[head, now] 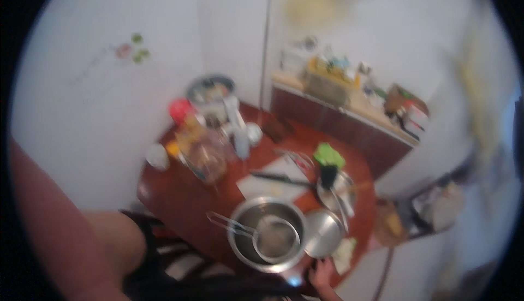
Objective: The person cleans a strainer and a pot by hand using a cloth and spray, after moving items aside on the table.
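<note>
My left forearm (53, 223) rises large along the left side, and its hand is out of view. At the table's near edge lies my right hand (322, 274), with something dark beside its fingers; blur hides whether it grips anything. Just above it are a round metal lid (323, 234) and a pale green cloth or leaf (344, 256). A steel pot (239, 247) stands to its left. Over the pot rests a wire-handled sieve (276, 240) with brownish contents. Behind the pot, a dark-handled knife (282, 179) lies across a white cutting board (266, 188).
A metal bowl or plate (348, 184) with utensils stands on the red-brown table (184, 207) at right, beside a bright green item (328, 155). Plastic bags (206, 153), a bottle (241, 143) and a basin (211, 88) crowd the far left. A shelf (374, 110) holds several containers.
</note>
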Demonstrator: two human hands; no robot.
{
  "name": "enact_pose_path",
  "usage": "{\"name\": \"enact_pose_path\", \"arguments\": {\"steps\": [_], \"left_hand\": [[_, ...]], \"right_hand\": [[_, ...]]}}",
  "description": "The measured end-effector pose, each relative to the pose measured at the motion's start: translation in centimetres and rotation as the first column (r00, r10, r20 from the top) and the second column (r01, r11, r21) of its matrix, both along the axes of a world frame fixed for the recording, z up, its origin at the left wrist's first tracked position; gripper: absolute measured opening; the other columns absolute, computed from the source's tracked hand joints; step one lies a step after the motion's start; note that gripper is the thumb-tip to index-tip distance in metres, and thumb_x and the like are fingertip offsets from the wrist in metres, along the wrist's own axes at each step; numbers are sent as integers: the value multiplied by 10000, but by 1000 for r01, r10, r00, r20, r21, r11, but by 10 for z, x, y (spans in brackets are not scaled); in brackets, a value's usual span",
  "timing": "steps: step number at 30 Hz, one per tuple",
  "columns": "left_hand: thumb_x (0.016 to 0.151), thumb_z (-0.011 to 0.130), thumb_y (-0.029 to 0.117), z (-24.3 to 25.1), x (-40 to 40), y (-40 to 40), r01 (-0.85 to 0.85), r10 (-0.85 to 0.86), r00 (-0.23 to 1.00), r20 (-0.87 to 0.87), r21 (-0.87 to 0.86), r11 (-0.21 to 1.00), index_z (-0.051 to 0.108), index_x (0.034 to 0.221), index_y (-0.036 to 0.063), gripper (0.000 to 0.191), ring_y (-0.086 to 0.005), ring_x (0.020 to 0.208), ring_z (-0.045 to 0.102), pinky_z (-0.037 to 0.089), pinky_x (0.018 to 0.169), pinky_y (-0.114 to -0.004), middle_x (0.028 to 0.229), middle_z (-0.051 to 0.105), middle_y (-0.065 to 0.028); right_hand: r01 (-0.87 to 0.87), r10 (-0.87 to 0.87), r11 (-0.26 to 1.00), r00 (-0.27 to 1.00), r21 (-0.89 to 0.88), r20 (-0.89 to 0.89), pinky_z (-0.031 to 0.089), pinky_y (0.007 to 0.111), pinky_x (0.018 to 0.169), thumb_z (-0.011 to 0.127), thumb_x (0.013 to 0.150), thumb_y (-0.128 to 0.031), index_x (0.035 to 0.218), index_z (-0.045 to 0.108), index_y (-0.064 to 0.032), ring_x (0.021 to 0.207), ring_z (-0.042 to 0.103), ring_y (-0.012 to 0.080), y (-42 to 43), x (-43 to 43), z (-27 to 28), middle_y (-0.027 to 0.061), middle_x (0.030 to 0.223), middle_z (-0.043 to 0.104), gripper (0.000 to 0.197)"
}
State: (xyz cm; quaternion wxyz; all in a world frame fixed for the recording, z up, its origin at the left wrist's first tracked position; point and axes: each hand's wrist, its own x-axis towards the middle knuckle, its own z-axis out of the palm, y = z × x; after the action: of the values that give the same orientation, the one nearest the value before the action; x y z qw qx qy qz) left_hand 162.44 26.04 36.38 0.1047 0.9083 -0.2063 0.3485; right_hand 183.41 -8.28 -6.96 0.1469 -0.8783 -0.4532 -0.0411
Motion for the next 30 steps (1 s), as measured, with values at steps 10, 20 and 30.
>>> {"name": "enact_pose_path", "arguments": {"steps": [10,20,30], "left_hand": [[790,557,69,-32,-45,-17,-137,135,990,26,67,988,315,1400,62,656,-266,1321,340,255,1073,-450,1429,344,-149],[785,561,69,-44,-78,0,-301,308,929,205,-63,951,289,1433,68,703,-264,1353,317,236,1093,-456,1466,321,-147],[867,602,268,-210,-68,153,-20,383,904,-189,-915,-403,421,1311,134,497,-235,1192,431,282,1019,-547,1263,493,-77]], "right_hand": [[92,-103,994,966,-59,-237,265,520,1036,650,737,-164,1213,485,8,1231,335,436,-13,-23,-70,252,1328,360,532],[-65,73,997,973,42,-218,330,509,986,643,729,-152,1207,501,-1,1149,406,441,-3,-36,-81,271,1263,421,521],[-133,162,986,908,100,-388,344,492,993,651,732,-101,1123,567,-41,1154,441,425,-11,-45,-72,265,1225,490,405]]}}
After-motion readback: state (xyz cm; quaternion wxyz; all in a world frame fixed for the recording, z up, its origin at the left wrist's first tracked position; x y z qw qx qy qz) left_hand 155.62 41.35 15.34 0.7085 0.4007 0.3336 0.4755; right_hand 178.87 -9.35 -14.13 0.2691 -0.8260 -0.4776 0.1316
